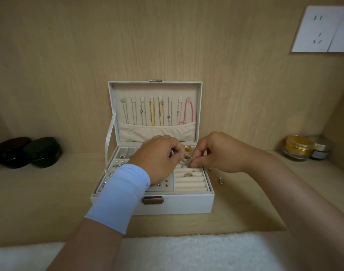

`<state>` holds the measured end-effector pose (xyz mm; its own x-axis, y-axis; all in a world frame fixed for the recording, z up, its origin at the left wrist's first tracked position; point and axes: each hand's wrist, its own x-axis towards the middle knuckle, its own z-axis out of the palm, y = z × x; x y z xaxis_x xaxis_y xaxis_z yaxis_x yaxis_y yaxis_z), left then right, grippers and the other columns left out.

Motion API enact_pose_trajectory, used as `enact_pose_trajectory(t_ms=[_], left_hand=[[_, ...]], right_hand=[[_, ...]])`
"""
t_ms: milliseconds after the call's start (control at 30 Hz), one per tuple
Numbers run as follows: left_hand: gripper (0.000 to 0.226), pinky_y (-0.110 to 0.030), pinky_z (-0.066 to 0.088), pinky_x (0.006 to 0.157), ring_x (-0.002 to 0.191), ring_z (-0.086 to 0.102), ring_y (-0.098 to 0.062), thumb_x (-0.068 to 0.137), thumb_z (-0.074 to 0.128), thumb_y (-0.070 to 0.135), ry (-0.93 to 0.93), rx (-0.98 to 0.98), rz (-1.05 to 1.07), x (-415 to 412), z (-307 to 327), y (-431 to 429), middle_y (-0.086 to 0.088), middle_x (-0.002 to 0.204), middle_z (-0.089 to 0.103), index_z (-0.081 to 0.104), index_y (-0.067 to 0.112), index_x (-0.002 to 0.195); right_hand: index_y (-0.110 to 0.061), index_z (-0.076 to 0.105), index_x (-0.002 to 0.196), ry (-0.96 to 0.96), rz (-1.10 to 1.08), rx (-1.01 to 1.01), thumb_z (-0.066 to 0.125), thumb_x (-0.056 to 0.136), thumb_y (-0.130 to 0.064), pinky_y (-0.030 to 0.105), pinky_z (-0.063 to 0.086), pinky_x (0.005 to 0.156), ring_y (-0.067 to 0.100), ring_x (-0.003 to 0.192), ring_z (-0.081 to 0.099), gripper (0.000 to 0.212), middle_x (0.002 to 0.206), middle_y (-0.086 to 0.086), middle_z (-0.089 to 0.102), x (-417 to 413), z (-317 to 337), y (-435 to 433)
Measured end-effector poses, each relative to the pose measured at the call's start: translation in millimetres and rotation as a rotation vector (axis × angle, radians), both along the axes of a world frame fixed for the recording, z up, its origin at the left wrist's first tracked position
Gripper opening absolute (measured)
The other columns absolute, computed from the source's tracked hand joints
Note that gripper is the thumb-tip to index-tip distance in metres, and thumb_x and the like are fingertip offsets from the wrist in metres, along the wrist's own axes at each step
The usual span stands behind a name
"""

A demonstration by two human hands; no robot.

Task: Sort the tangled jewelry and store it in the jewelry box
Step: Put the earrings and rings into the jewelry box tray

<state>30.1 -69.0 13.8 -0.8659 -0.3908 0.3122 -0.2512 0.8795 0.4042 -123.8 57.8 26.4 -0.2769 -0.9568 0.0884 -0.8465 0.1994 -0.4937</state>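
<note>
A white jewelry box (186, 204) stands open on the wooden shelf, its lid upright with several chains (152, 114) and a pink cord (188, 112) hanging inside. Over the box's ring rolls (189, 182), my left hand (159, 157) and my right hand (216, 153) both pinch a small silver piece of jewelry (187, 160) between fingertips. A beaded ring (188, 174) sits in the rolls. Small earrings (117, 164) lie in the left compartments, partly hidden by my left wrist's pale blue band.
Two loose small pieces (221, 180) lie on the shelf right of the box. Two dark round cases (26, 151) stand at the left, two cosmetic jars (300, 147) at the right. A wall socket (323, 29) is at the upper right. A white fluffy cloth (186, 251) lies near me.
</note>
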Motion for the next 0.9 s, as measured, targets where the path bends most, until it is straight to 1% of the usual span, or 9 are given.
enact_pose_trajectory(t_ms=[100, 167, 267, 400, 500, 567, 633, 767, 900], left_hand=[[0.008, -0.015, 0.039, 0.069, 0.076, 0.052, 0.001, 0.095, 0.059, 0.028, 0.086, 0.142, 0.05, 2, 2, -2, 0.02, 0.08, 0.056, 0.066, 0.03, 0.092], [0.009, -0.017, 0.043, 0.072, 0.078, 0.056, 0.0, 0.094, 0.061, 0.027, 0.136, 0.21, 0.07, 3, 4, -4, 0.019, 0.082, 0.062, 0.066, 0.032, 0.088], [0.011, -0.02, 0.046, 0.074, 0.079, 0.057, 0.001, 0.093, 0.062, 0.026, 0.148, 0.222, 0.087, 5, 6, -7, 0.019, 0.083, 0.064, 0.066, 0.032, 0.086], [0.01, -0.017, 0.041, 0.068, 0.072, 0.055, 0.002, 0.093, 0.061, 0.026, 0.135, 0.215, 0.075, 4, 5, -7, 0.019, 0.081, 0.064, 0.066, 0.032, 0.086], [0.01, -0.018, 0.043, 0.071, 0.074, 0.056, 0.002, 0.093, 0.062, 0.027, 0.133, 0.241, 0.054, 4, 3, -7, 0.018, 0.082, 0.064, 0.067, 0.032, 0.087], [0.01, -0.019, 0.045, 0.072, 0.073, 0.057, 0.002, 0.093, 0.062, 0.027, 0.141, 0.254, 0.049, 5, 3, -8, 0.018, 0.081, 0.065, 0.068, 0.031, 0.086], [0.011, -0.018, 0.044, 0.069, 0.07, 0.056, 0.003, 0.093, 0.062, 0.027, 0.155, 0.261, 0.052, 5, 4, -10, 0.019, 0.079, 0.064, 0.067, 0.032, 0.085], [0.012, -0.017, 0.043, 0.069, 0.069, 0.055, 0.005, 0.093, 0.062, 0.027, 0.16, 0.264, 0.047, 4, 5, -11, 0.02, 0.079, 0.063, 0.067, 0.033, 0.084], [0.011, -0.019, 0.045, 0.072, 0.073, 0.056, 0.003, 0.093, 0.062, 0.026, 0.141, 0.292, 0.052, 7, 5, -13, 0.018, 0.082, 0.064, 0.069, 0.031, 0.086]], right_hand=[[-0.027, 0.077, 0.084, -0.004, -0.026, -0.068, 0.075, 0.088, -0.025, 0.005, 0.039, 0.061, -0.014, 0.065, 0.058, 0.005, 0.086, -0.015, 0.071, -3, 6, 4], [-0.024, 0.077, 0.089, -0.021, -0.023, -0.072, 0.074, 0.09, -0.02, 0.004, 0.039, 0.062, -0.017, 0.065, 0.056, 0.005, 0.088, -0.016, 0.07, -5, 13, 10], [-0.025, 0.081, 0.096, -0.031, 0.054, 0.044, 0.074, 0.09, -0.015, 0.002, 0.039, 0.064, -0.018, 0.066, 0.056, 0.014, 0.089, -0.017, 0.071, 1, 15, 11], [-0.039, 0.079, 0.1, 0.153, 0.072, 0.102, 0.076, 0.088, -0.021, 0.007, 0.04, 0.068, -0.017, 0.079, 0.056, 0.022, 0.088, -0.025, 0.066, 9, 6, 1], [-0.044, 0.078, 0.099, 0.287, 0.116, 0.087, 0.078, 0.085, -0.023, 0.015, 0.045, 0.076, -0.01, 0.085, 0.056, 0.025, 0.091, -0.024, 0.066, 10, 5, -1], [-0.044, 0.078, 0.1, 0.322, 0.149, 0.091, 0.079, 0.084, -0.023, 0.016, 0.044, 0.075, -0.01, 0.084, 0.055, 0.026, 0.09, -0.026, 0.065, 11, 7, -2], [-0.045, 0.078, 0.098, 0.363, 0.171, 0.12, 0.079, 0.084, -0.024, 0.015, 0.043, 0.073, -0.009, 0.084, 0.056, 0.025, 0.09, -0.027, 0.064, 13, 10, -4], [-0.042, 0.078, 0.096, 0.533, 0.217, 0.208, 0.075, 0.085, -0.026, 0.014, 0.039, 0.067, -0.004, 0.087, 0.059, 0.02, 0.093, -0.026, 0.067, 17, 19, -10], [-0.042, 0.078, 0.092, 0.664, 0.254, 0.197, 0.068, 0.084, -0.027, 0.017, 0.04, 0.063, -0.001, 0.082, 0.06, 0.019, 0.085, -0.027, 0.067, 20, 20, -13]])
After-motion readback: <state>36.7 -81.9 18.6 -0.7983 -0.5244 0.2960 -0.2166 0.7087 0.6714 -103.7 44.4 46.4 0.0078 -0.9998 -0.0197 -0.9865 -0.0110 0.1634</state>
